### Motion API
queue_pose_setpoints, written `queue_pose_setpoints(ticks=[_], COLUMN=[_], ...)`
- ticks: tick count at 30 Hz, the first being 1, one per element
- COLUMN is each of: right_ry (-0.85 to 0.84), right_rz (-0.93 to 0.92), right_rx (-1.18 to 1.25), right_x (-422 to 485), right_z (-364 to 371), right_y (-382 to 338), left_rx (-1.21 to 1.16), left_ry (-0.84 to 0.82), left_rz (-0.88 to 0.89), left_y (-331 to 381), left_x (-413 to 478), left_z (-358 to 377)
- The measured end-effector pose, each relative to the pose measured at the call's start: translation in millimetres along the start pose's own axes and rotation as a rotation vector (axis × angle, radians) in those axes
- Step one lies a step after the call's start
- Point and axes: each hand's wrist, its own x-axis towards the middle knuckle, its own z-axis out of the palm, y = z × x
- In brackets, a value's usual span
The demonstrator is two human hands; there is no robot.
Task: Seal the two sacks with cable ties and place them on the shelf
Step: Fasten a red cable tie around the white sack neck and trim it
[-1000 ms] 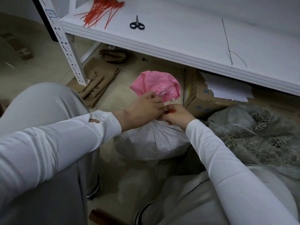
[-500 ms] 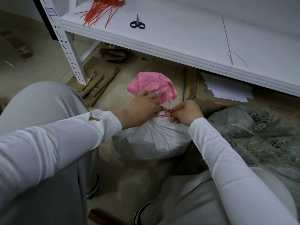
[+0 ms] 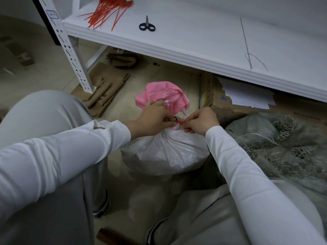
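Note:
A white plastic sack (image 3: 164,154) stands on the floor between my knees, its pink top (image 3: 160,95) bunched above a gathered neck. A red cable tie (image 3: 180,123) runs round that neck. My left hand (image 3: 152,119) grips the neck and pinches one side of the tie. My right hand (image 3: 200,122) pinches the tie's other end, close to the left hand. A second, grey sack (image 3: 276,138) full of pale sticks lies open at the right. The white shelf (image 3: 203,55) stretches above the sacks.
A bundle of red cable ties (image 3: 106,12) and black-handled scissors (image 3: 146,25) lie on the shelf, with a thin wire (image 3: 247,48) further right. Under the shelf sit a cardboard box (image 3: 223,103) with white paper and flattened cardboard (image 3: 104,89) by the shelf post (image 3: 70,50).
My right hand has drawn a little to the right from the left hand, and the red tie now shows between them. The pink top has tipped slightly left.

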Motion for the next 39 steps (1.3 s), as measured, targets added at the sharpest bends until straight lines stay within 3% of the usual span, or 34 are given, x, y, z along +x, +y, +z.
queue_pose_setpoints(ticks=[9, 17, 39], right_ry=[-0.086, 0.010, -0.047], right_rz=[0.001, -0.010, -0.067], right_rx=[0.110, 0.132, 0.236], right_x=[-4, 3, 0], right_z=[-4, -3, -1], right_y=[-1, 2, 1], left_rx=[-0.096, -0.393, -0.448], left_ry=[-0.005, 0.005, -0.049], left_rz=[-0.102, -0.135, -0.245], left_y=[2, -1, 0], left_x=[4, 7, 11], left_z=[5, 7, 6])
